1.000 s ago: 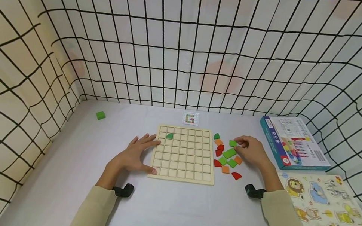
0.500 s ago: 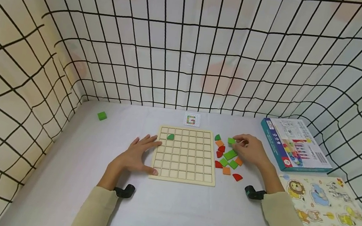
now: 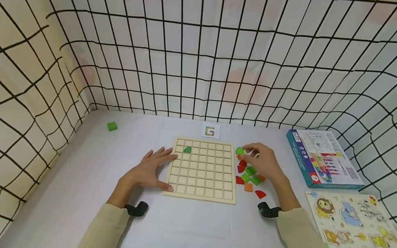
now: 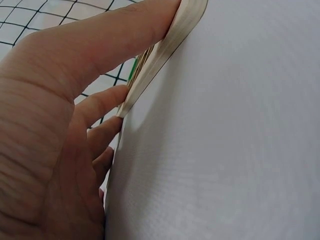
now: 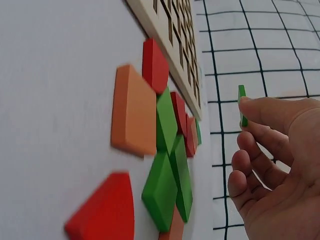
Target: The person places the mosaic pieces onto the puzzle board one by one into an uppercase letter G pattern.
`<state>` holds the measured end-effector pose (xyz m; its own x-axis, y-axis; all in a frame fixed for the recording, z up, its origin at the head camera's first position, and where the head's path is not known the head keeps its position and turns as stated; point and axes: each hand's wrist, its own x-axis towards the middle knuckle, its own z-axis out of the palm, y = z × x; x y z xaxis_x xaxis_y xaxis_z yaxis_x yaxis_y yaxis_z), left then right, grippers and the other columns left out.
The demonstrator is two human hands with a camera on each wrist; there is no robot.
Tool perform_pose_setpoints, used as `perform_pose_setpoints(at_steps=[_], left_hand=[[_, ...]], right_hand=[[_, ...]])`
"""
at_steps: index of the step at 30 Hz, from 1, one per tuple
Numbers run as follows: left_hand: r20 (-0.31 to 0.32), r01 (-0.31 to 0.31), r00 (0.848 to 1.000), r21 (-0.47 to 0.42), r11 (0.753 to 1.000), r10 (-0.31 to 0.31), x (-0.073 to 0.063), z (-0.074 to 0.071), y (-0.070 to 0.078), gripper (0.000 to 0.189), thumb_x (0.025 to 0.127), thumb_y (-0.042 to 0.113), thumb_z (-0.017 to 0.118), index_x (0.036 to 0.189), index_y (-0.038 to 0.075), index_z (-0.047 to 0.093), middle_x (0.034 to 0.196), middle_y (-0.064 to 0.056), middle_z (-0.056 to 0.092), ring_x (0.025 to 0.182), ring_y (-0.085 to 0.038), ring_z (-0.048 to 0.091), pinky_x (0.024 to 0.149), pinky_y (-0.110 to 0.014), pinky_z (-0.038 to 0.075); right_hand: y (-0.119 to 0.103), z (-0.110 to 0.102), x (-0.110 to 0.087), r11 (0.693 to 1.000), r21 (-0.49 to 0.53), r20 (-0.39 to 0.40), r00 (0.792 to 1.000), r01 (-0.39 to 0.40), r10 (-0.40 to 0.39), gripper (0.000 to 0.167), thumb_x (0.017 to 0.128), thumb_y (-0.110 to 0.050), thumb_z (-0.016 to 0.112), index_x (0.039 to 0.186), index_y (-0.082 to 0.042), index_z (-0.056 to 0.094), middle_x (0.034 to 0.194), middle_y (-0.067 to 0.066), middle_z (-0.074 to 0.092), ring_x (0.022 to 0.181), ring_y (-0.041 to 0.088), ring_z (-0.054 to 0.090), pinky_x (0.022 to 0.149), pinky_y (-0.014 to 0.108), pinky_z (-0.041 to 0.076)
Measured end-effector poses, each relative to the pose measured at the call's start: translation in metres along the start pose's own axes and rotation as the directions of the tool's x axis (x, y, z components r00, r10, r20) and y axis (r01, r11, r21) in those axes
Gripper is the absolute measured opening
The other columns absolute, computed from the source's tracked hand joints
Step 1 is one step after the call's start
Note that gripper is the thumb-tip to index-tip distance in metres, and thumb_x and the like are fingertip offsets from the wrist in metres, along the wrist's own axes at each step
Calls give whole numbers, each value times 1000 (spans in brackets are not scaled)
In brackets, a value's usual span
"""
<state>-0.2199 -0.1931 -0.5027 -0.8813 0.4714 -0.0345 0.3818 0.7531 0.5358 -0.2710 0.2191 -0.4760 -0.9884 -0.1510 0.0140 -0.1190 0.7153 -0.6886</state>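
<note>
A wooden grid board (image 3: 210, 175) lies flat on the white table, one dark green quarter-round tile (image 3: 187, 149) in a cell near its upper left. My left hand (image 3: 146, 171) is spread at the board's left side, thumb and fingertips touching its edge. My right hand (image 3: 264, 160) pinches a light green tile (image 5: 242, 105) between thumb and forefinger. That tile is raised off the table, close to the board's upper right corner. Beneath this hand lies a cluster of loose tiles: a green tile (image 5: 160, 192), an orange square tile (image 5: 132, 112) and a red quarter-round tile (image 3: 260, 194) among them.
A small card (image 3: 211, 131) with a coloured G pattern lies behind the board. Far left is a stack of green tiles (image 3: 112, 126). A flat box (image 3: 324, 158) and an animal puzzle sheet (image 3: 366, 244) lie on the right. Black wire mesh (image 3: 206, 59) surrounds the table.
My right hand has lifted the light green tile from the cluster's far side and moved left with it, toward the board. The left hand stays at the board's edge.
</note>
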Motion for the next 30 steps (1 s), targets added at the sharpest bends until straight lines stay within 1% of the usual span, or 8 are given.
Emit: perform_pose_setpoints(at_steps=[5, 9, 12, 17, 20, 22, 26, 30], left_hand=[[4, 3, 1000, -2, 1000, -3, 0, 0, 0, 107, 67, 59, 89, 158, 25, 44, 172, -4, 26, 161, -32, 14, 129, -60, 4], [5, -2, 1000, 5, 1000, 2, 0, 1, 0, 108, 67, 60, 88, 158, 25, 43, 172, -4, 26, 161, -32, 14, 129, -60, 5], [6, 1, 1000, 4, 1000, -1, 0, 1, -1, 108, 67, 60, 88, 158, 25, 42, 172, -4, 26, 161, -31, 14, 129, -60, 4], [6, 8, 1000, 9, 1000, -8, 0, 0, -2, 108, 67, 61, 88, 158, 26, 42, 172, -3, 25, 161, -31, 14, 129, -60, 4], [7, 11, 1000, 14, 1000, -11, 0, 0, -2, 108, 67, 62, 87, 158, 26, 42, 172, -3, 26, 162, -31, 14, 129, -59, 4], [8, 12, 1000, 13, 1000, -12, 0, 0, -1, 107, 67, 62, 87, 158, 25, 43, 172, -3, 26, 162, -30, 14, 129, -59, 4], [12, 12, 1000, 11, 1000, -12, 0, 0, 0, 107, 67, 62, 87, 158, 25, 43, 172, -2, 25, 162, -30, 13, 129, -59, 4], [16, 14, 1000, 5, 1000, -14, 0, -1, 1, 107, 67, 61, 87, 158, 26, 43, 172, -2, 25, 162, -30, 13, 130, -59, 3]], right_hand=[[-10, 11, 3, 999, 44, 10, 999, 32, -32, 35, 95, -27, 75, 127, -12, 71, 115, 10, 67, 103, 26, 56, 71, 27, 52], [-16, 20, 6, 994, 63, 8, 996, 90, -91, 33, 95, -23, 75, 125, -10, 72, 113, 11, 68, 98, 25, 58, 68, 28, 51], [-22, 27, 9, 990, 57, 6, 992, 125, -126, 32, 95, -22, 76, 124, -9, 73, 111, 10, 69, 94, 24, 58, 70, 29, 49], [-36, 40, 12, 988, 94, 16, 992, 123, -125, 32, 95, -22, 76, 124, -9, 73, 109, 9, 69, 92, 23, 57, 75, 32, 48], [-44, 49, 13, 984, 131, 29, 991, 122, -127, 31, 95, -20, 75, 124, -8, 74, 110, 9, 69, 94, 23, 58, 77, 32, 49], [-49, 55, 13, 980, 144, 39, 989, 138, -145, 31, 96, -19, 74, 124, -7, 74, 111, 10, 69, 95, 23, 58, 77, 31, 48], [-58, 65, 16, 976, 150, 53, 985, 157, -167, 30, 96, -18, 73, 124, -8, 74, 110, 9, 69, 94, 22, 58, 76, 32, 48], [-63, 73, 20, 976, 143, 52, 984, 163, -172, 29, 96, -19, 72, 123, -9, 75, 109, 8, 69, 91, 21, 59, 76, 33, 49]])
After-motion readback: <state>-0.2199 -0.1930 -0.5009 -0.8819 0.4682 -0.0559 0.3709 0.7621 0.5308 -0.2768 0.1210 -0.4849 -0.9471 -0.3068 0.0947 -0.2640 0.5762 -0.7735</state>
